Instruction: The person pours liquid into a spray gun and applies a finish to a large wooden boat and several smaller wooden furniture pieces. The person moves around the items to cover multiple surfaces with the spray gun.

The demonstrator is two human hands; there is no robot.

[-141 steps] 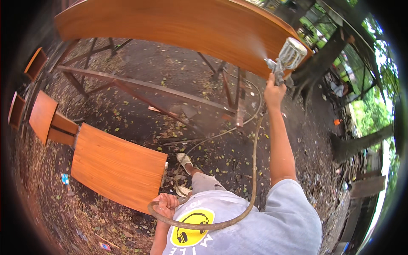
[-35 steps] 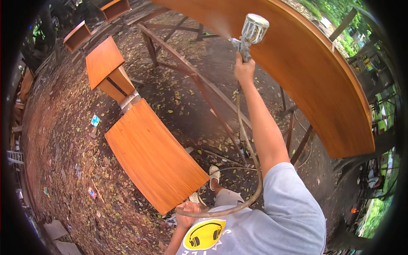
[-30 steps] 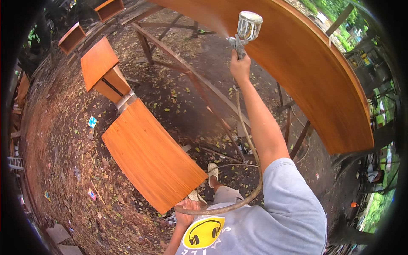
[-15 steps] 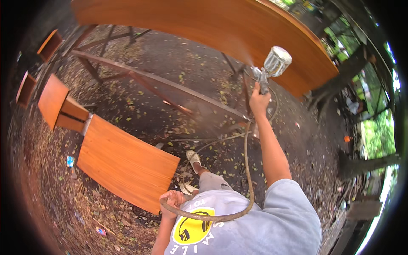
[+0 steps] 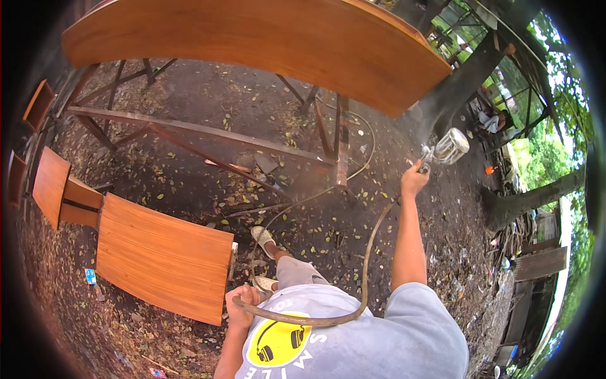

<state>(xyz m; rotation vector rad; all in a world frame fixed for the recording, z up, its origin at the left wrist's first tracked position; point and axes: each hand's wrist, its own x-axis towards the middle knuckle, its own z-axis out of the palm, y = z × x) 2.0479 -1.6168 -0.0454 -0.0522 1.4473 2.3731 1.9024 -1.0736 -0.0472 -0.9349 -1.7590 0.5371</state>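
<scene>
Out at the far right, at the end of a straight arm, the right hand [image 5: 413, 180] was clenched round the grip of a spray gun [image 5: 445, 148], its metal cup tilted up, with a thin haze hanging just beside the right end of the big curved wooden panel [image 5: 252, 41]. Down near the chest the left hand [image 5: 242, 302] was closed on a loop of the air hose [image 5: 328, 316], which ran across the grey shirt and up toward the gun. That panel lay on a rusty metal frame [image 5: 208, 136] and looked evenly orange-brown and glossy over most of its face; I judged the coating there largely done, with only the right end under the gun at that moment. To the near left a smaller finished-looking board [image 5: 164, 259] stood on the leaf-strewn ground [image 5: 379, 252], and further left another orange piece [image 5: 60, 189]; whether those needed another coat I could not tell.
</scene>
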